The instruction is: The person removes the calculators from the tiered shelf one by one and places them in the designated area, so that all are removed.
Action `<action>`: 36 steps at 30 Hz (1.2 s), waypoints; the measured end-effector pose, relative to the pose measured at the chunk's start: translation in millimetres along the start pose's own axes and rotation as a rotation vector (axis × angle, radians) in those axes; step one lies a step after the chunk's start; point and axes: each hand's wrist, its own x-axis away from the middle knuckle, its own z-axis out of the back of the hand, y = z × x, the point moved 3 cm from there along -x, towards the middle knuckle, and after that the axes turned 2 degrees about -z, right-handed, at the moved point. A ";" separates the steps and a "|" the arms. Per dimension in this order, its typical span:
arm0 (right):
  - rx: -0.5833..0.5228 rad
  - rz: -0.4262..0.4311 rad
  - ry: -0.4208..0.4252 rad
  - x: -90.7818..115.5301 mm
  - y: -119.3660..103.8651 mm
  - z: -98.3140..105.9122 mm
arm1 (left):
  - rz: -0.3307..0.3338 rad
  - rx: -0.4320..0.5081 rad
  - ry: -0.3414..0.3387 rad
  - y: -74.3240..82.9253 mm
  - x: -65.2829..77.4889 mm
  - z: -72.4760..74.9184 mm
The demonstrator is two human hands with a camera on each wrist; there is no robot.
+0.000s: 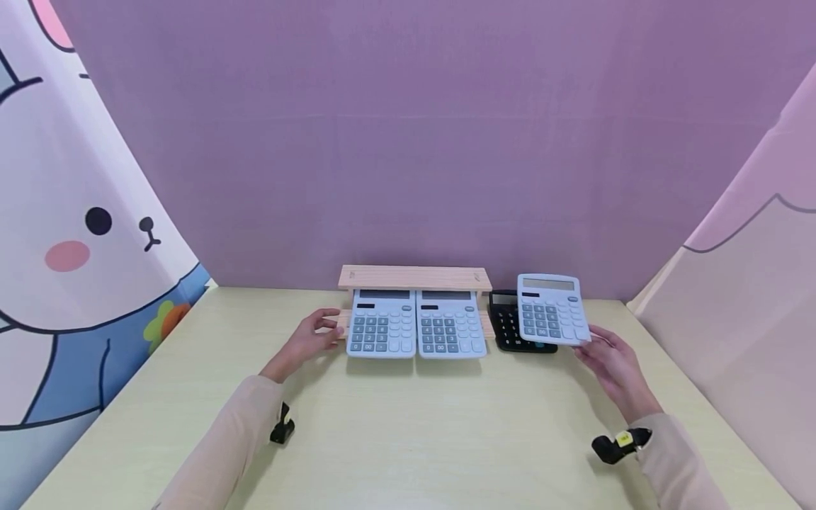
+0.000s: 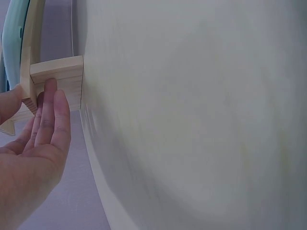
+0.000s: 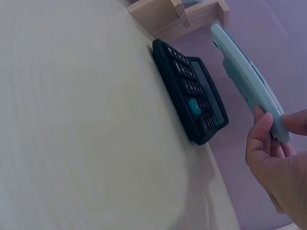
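Two light blue calculators, a left one (image 1: 381, 324) and a right one (image 1: 450, 326), lean side by side on a small wooden rack (image 1: 414, 277). My left hand (image 1: 311, 338) holds the rack's left end, thumb in front of a slat (image 2: 32, 48) and fingers behind it. A third light blue calculator (image 1: 553, 309) is in my right hand (image 1: 613, 365), pinched by its lower right corner and raised off the table. Beneath and behind it, a black calculator (image 1: 503, 322) lies on the table, partly covered in the head view; the right wrist view shows its keys.
The pale wooden table (image 1: 408, 432) extends toward me. Behind the rack rises a purple cloth backdrop (image 1: 408, 142). A cartoon-printed cloth (image 1: 95, 297) hangs on the left, and a pale pink one (image 1: 752, 297) on the right. Each wrist carries a small black camera mount.
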 end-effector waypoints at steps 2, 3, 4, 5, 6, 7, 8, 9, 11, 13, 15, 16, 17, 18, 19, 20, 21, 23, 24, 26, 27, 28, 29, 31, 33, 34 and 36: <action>-0.006 0.001 -0.007 0.2 0.1 3.6 | 0.009 0.000 0.002 -1.0 -0.5 -0.2; -0.013 0.001 -0.009 0.1 0.0 5.5 | 0.013 0.001 0.001 -1.5 -0.7 -0.2; -0.022 -0.002 -0.010 0.2 -0.2 7.1 | 0.015 0.002 0.002 -1.7 -0.8 -0.2; -0.031 -0.004 -0.010 0.2 -0.6 8.8 | 0.010 0.001 0.000 -1.7 -0.9 0.0; -0.037 -0.007 -0.007 0.2 -0.9 10.6 | 0.007 0.003 -0.002 -1.8 -1.0 0.2; -0.037 -0.013 -0.003 0.6 -1.5 12.2 | 0.007 0.007 -0.001 -1.9 -0.9 0.3; -0.034 -0.019 0.004 1.0 -2.1 14.0 | 0.007 0.012 0.000 -2.0 -0.9 0.5; -0.024 -0.024 0.013 1.2 -2.8 16.0 | 0.004 0.012 -0.002 -2.1 -0.7 0.7; -0.001 -0.039 0.029 2.2 -4.1 19.7 | -0.005 0.009 -0.006 -2.5 -0.5 1.3; 0.020 -0.051 0.043 3.0 -5.3 23.6 | 0.000 0.013 -0.002 -3.0 -0.4 1.7; 0.027 -0.056 0.054 3.3 -6.7 27.2 | -0.004 0.008 -0.004 -3.2 -0.4 2.0; 0.026 -0.057 0.058 3.4 -7.3 28.9 | -0.004 0.007 -0.003 -3.2 -0.4 2.1; 0.025 -0.055 0.061 3.0 -8.3 30.7 | -0.003 0.005 -0.002 -3.1 -0.3 2.0; 0.024 -0.056 0.066 3.0 -9.2 32.3 | 0.000 0.005 -0.001 -3.0 -0.3 2.0; 0.022 -0.056 0.069 2.9 -10.3 33.8 | 0.001 0.004 -0.001 -2.9 -0.3 1.8; 0.022 -0.057 0.072 2.6 -11.3 35.6 | 0.001 0.002 -0.002 -2.9 -0.3 1.7; 0.022 -0.058 0.075 2.5 -12.5 37.3 | 0.002 0.001 -0.002 -2.9 -0.4 1.5; 0.027 -0.057 0.079 1.9 -14.6 40.4 | 0.001 0.007 -0.002 -3.1 -0.1 1.3; 0.023 -0.058 0.078 2.0 -15.5 41.9 | -0.003 0.010 -0.002 -3.2 -0.1 1.3; 0.029 -0.055 0.076 1.9 -17.0 44.6 | -0.011 0.016 -0.002 -3.0 0.2 1.4; 0.029 -0.054 0.075 1.8 -17.7 45.8 | -0.016 0.019 -0.001 -2.7 0.4 1.1; 0.031 -0.053 0.073 1.7 -18.4 47.1 | -0.020 0.021 0.000 -2.2 0.7 1.1; 0.027 -0.054 0.073 1.8 -18.8 48.3 | -0.024 0.022 0.000 -1.9 0.8 1.0; 0.032 -0.061 0.081 1.9 -19.8 50.9 | -0.025 0.020 -0.002 -1.5 0.9 0.7; 0.039 -0.073 0.093 1.4 -20.6 53.7 | -0.018 0.020 0.001 -1.2 1.0 0.5; 0.045 -0.080 0.101 1.2 -20.9 55.1 | -0.014 0.021 0.002 -1.3 0.8 0.7; 0.052 -0.095 0.118 0.5 -21.3 57.5 | -0.010 0.021 -0.001 -1.3 0.9 0.9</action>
